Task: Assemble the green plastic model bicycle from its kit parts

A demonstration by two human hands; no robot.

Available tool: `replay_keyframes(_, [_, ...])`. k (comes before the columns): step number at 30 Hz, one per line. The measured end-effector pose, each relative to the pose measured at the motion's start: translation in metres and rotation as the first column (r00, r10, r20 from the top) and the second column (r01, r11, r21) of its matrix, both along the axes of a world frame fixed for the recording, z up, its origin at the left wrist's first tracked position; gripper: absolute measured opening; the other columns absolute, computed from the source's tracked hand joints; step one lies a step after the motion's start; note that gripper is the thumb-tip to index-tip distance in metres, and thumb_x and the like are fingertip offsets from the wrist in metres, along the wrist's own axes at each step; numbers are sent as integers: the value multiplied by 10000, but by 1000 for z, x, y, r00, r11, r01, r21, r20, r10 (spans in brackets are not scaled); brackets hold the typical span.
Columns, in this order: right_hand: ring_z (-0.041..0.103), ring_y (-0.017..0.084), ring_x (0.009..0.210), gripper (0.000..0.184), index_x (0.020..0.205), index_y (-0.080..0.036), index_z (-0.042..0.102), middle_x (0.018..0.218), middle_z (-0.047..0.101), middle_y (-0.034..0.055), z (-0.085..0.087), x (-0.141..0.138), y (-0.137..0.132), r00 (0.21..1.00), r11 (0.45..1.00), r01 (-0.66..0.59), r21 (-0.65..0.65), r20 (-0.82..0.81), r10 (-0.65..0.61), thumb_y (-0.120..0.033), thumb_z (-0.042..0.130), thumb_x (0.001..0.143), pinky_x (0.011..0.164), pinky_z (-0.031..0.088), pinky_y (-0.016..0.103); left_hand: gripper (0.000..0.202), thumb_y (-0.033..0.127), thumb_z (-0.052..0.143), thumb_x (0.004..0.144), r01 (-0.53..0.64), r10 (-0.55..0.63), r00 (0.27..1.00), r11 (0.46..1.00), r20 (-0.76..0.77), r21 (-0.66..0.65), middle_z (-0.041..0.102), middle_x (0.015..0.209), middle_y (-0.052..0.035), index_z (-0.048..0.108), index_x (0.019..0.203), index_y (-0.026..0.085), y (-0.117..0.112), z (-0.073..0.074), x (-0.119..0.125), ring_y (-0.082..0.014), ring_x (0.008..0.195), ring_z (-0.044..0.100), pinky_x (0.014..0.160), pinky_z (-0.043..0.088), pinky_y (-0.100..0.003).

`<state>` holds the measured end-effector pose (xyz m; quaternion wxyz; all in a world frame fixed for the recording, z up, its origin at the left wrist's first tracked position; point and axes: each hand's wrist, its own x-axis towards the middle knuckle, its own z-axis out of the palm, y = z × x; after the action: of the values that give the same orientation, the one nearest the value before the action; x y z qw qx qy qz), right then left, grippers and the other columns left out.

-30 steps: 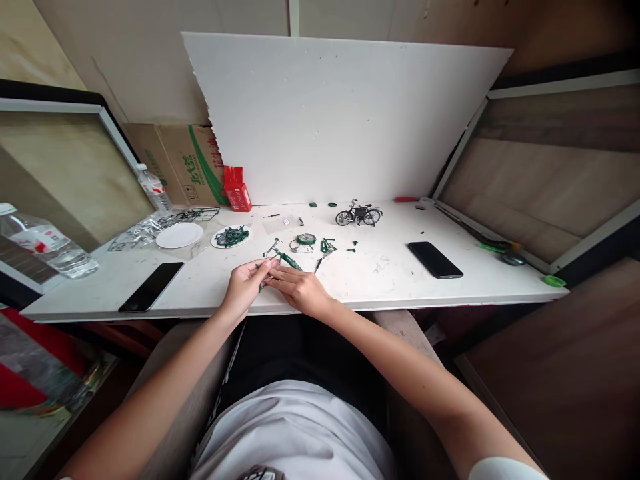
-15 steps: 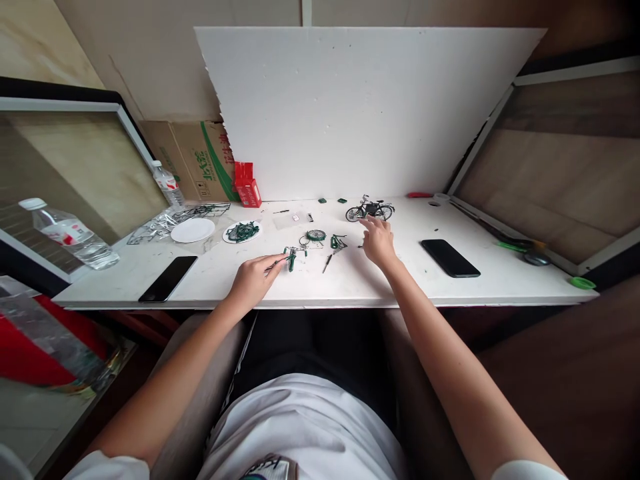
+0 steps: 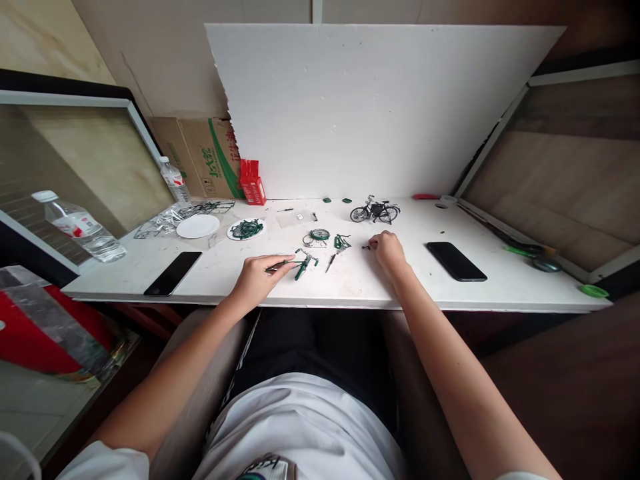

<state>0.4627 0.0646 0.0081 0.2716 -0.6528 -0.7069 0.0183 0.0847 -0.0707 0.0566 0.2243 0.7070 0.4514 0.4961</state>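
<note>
My left hand (image 3: 263,277) is closed in a pinch on a green model bicycle handlebar part (image 3: 301,270), held low over the table's front half. My right hand (image 3: 390,252) rests on the table with its fingers curled together. Just left of its fingertips lies a small dark piece (image 3: 366,248); whether the fingers hold anything is hidden. Between the hands lie a green spoked wheel (image 3: 320,235), a green frame piece (image 3: 341,241) and a thin screwdriver-like tool (image 3: 331,263). Behind my right hand stands an assembled black model bicycle (image 3: 375,211).
A white plate (image 3: 233,233) bears tangled green parts, beside a white disc (image 3: 198,226). Phones lie at left (image 3: 173,274) and right (image 3: 456,261). Water bottles (image 3: 83,230) and a red box (image 3: 253,183) stand at left. A white board (image 3: 380,107) rises along the back.
My right hand has moved back toward me from beside the model bicycle, down to the table, its fingers now curled in. My left hand still holds the handlebar part, now turned slightly. The view shifted a little.
</note>
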Motion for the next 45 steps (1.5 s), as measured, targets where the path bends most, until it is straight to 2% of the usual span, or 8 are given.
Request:
replay_keyframes(6, [672,274,978,346,1073,-99,760,1173,690,207,3,-8,2,974,996,42,84,-226,-22,-189,459,929,923,525,387,379,517,851,829,-14,19,997,998,76,-54,831,1105,-100,847,1063,219,-6,8,5,-314,1002,786,953,622,-432])
replay_keyframes(15, [622,185,816,158,970,-221,550,893,677,61,22,-43,-6,752,927,-312,208,-543,374,-372,506,988,743,503,335,365,527,875,792,-57,63,992,997,109,-61,819,947,-94,785,937,204,-9,16,7,-296,912,788,866,627,-400])
replay_keyframes(21, [684,191,792,401,1141,-174,692,851,732,51,44,-70,-27,608,865,-408,292,-620,496,-532,659,965,782,559,368,377,519,884,776,-74,77,994,997,81,-37,832,960,-104,850,955,189,-10,21,5,-268,817,760,779,622,-382])
replay_keyframes(25, [739,218,877,411,1023,-192,749,936,786,88,60,-86,-40,478,829,-447,338,-692,540,-593,724,934,806,606,379,346,501,887,776,-86,86,994,996,61,-7,832,935,-102,861,924,189,-8,24,5,-253,779,740,748,604,-372])
replay_keyframes(31, [711,246,985,342,911,-250,813,1011,767,93,83,-106,-57,558,797,-376,473,-571,603,-591,805,882,759,614,372,308,499,855,819,-52,52,999,998,8,38,824,966,-89,861,949,220,1,31,5,-256,843,730,765,574,-360])
replay_keyframes(35, [728,209,778,360,907,-233,796,880,761,64,89,-119,-66,483,808,-411,423,-650,586,-593,787,899,648,611,344,270,498,814,873,23,-20,998,999,-57,49,813,1031,-83,849,956,243,8,34,5,-268,946,733,810,558,-360])
replay_keyframes(39, [758,208,795,372,937,-216,783,875,760,62,87,-131,-75,412,780,-487,393,-684,602,-583,804,885,584,606,297,247,475,796,896,64,-63,996,998,-60,8,807,1047,-75,830,964,240,11,32,5,-255,949,720,811,538,-355])
replay_keyframes(45, [718,183,756,388,935,-200,794,927,775,73,81,-143,-88,427,742,-593,314,-658,620,-583,804,880,580,641,304,296,511,805,875,39,-40,999,998,-24,-54,809,1035,-70,816,985,237,3,32,9,-248,905,702,822,527,-360])
